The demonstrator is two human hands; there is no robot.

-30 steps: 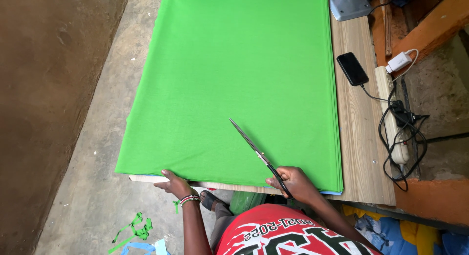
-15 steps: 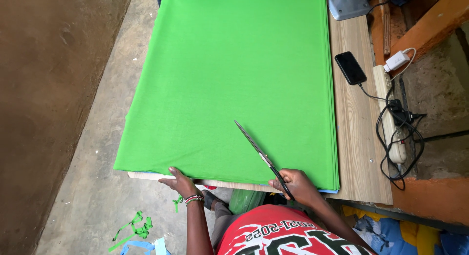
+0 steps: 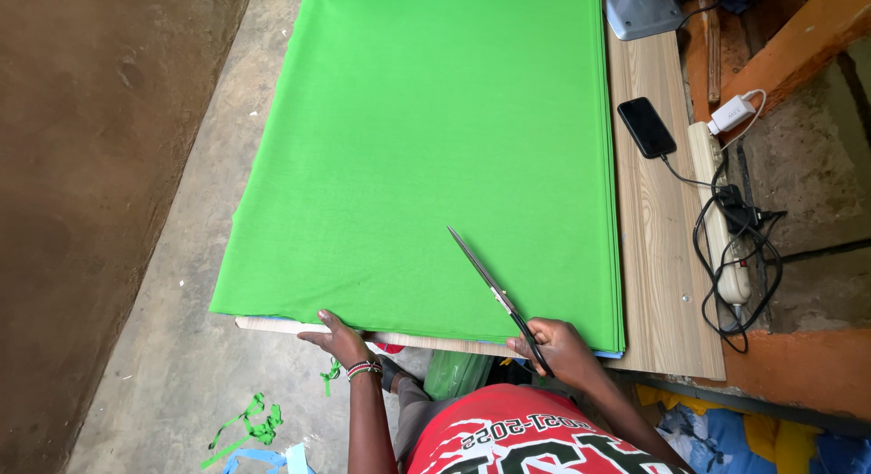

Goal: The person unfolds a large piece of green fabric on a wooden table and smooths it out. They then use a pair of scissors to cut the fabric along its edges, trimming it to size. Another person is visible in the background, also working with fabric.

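Head view | your right hand [image 3: 564, 347] grips scissors [image 3: 494, 294], blades pointing upper-left over green fabric [image 3: 426, 147] | left hand [image 3: 340, 340] presses the fabric's lower edge, fingers flat.

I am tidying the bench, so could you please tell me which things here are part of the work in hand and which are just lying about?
In use:
- green fabric spread on the table
- scissors in the right hand
- left hand at the fabric's near edge

Lying about:
- black phone on charge
- power strip with cables
- green scraps on the floor
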